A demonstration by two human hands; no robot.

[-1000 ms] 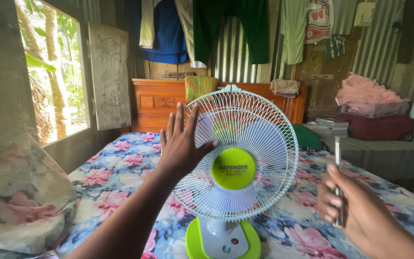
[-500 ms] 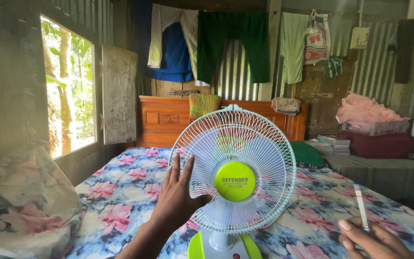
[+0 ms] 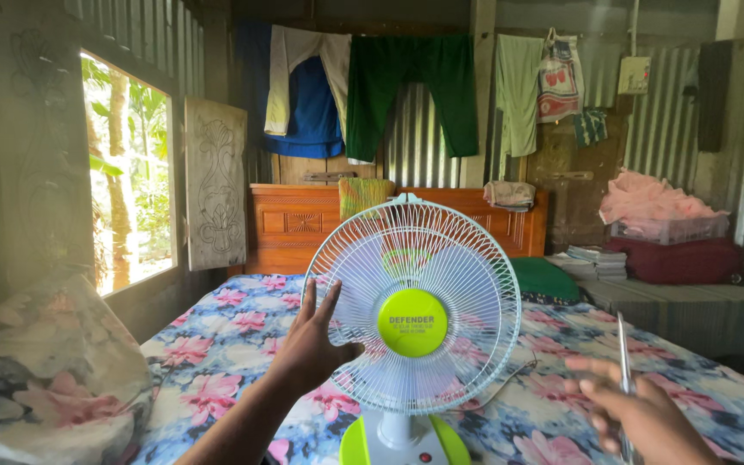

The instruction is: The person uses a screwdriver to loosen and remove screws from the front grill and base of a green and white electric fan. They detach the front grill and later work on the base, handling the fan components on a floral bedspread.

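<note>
A table fan (image 3: 413, 307) with a white wire grille, a lime-green hub and a lime-green base (image 3: 355, 443) stands on the bed in front of me. My left hand (image 3: 312, 340) rests flat against the grille's left side, fingers spread and thumb pointing toward the hub. My right hand (image 3: 639, 413) is low at the right, blurred, closed around a thin silvery tool (image 3: 623, 355) that points up. That hand is apart from the fan.
The bed wears a blue sheet with pink flowers (image 3: 217, 344), and a flowered pillow (image 3: 45, 379) lies at the left. Behind are a carved wooden headboard (image 3: 294, 224), hanging clothes (image 3: 406, 86), an open window (image 3: 127, 172), and stacked bedding (image 3: 665, 224) at the right.
The view has risen and pulled back. My left hand slid down the grille's left side. My right hand dropped low, then came up again with the thin tool.
</note>
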